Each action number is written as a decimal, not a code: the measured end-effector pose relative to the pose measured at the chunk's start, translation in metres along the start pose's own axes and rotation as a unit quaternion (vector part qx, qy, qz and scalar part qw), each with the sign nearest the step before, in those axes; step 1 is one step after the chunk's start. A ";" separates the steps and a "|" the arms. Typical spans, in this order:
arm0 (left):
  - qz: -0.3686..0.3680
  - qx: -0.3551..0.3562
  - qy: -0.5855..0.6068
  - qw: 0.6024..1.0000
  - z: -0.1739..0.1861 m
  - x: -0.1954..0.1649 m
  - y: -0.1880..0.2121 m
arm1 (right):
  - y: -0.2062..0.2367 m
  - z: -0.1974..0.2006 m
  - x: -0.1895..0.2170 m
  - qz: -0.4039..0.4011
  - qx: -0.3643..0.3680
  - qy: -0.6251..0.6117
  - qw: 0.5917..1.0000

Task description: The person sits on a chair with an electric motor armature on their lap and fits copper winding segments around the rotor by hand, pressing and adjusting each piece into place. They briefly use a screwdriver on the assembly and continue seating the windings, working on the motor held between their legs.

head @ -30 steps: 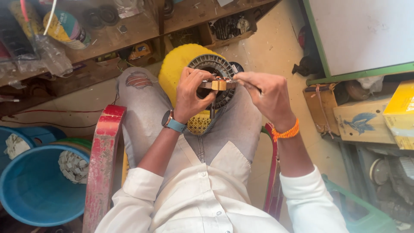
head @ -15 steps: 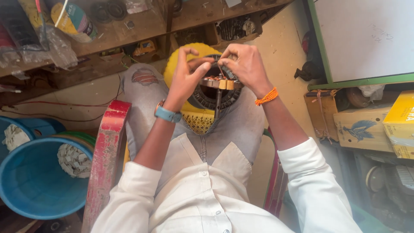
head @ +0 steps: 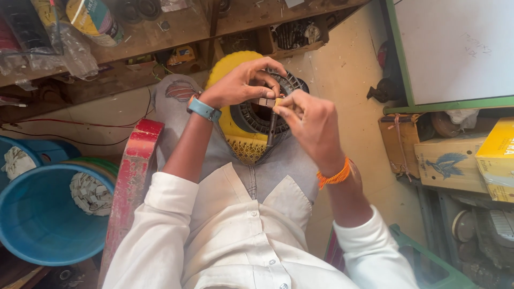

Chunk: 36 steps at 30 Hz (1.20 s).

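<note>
- While the person sits with knees together, a round dark motor stator (head: 256,115) rests on the lap between the thighs, which cradle it so neither hand has to carry its weight
- Under it lies a yellow plastic piece (head: 235,128) with a lattice edge, seemingly a pad between the metal ring and the grey trousers (head: 289,160)
- Left hand (head: 238,85), with a blue wristwatch (head: 203,108), arches over the far rim of the stator; its fingers are curled, thumb and forefinger pinching a small tan strip (head: 266,101) at the ring's inner edge, likely to keep it in its slot
- Right hand (head: 310,126), with an orange thread band (head: 334,175) at the wrist, meets it from the near side; its fingertips are pressed together on the same strip and on a thin dark rod-like tool (head: 271,128) pointing down into the bore
- Both hands touch over the opening, so the exact contact point is partly hidden
- Close at the person's left stand a red wooden plank (head: 131,171) and a blue tub (head: 43,214) holding pale scraps, within arm's reach
- At the right, cardboard boxes (head: 450,160) sit under a green-framed white board (head: 455,48)
</note>
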State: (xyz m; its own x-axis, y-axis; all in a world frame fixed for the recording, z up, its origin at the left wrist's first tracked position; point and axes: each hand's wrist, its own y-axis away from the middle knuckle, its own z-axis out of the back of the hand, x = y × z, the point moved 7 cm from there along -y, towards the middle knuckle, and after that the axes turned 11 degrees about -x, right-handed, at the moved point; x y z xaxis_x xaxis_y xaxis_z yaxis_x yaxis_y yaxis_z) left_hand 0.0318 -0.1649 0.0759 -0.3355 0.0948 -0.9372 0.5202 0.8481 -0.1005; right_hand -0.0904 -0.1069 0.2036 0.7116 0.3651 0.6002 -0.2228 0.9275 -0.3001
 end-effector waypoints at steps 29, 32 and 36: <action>-0.234 -0.324 -0.377 0.836 -0.050 -0.025 0.045 | 0.052 0.057 -0.099 -0.214 -0.012 -0.222 0.951; -0.235 -0.331 -0.376 0.833 -0.050 -0.022 0.044 | 0.011 0.049 -0.083 -0.180 0.006 -0.228 0.957; -0.245 -0.334 -0.373 0.830 -0.048 -0.023 0.045 | -0.029 0.024 -0.063 -0.162 0.030 -0.232 0.959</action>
State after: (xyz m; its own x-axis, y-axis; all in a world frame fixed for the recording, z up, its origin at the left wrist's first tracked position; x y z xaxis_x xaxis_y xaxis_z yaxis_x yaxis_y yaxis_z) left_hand 0.0254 -0.1036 0.1089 0.3314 -0.4856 -0.8089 -0.1706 0.8124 -0.5576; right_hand -0.1449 -0.1547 0.1924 0.3798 0.0396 0.9242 -0.0872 0.9962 -0.0069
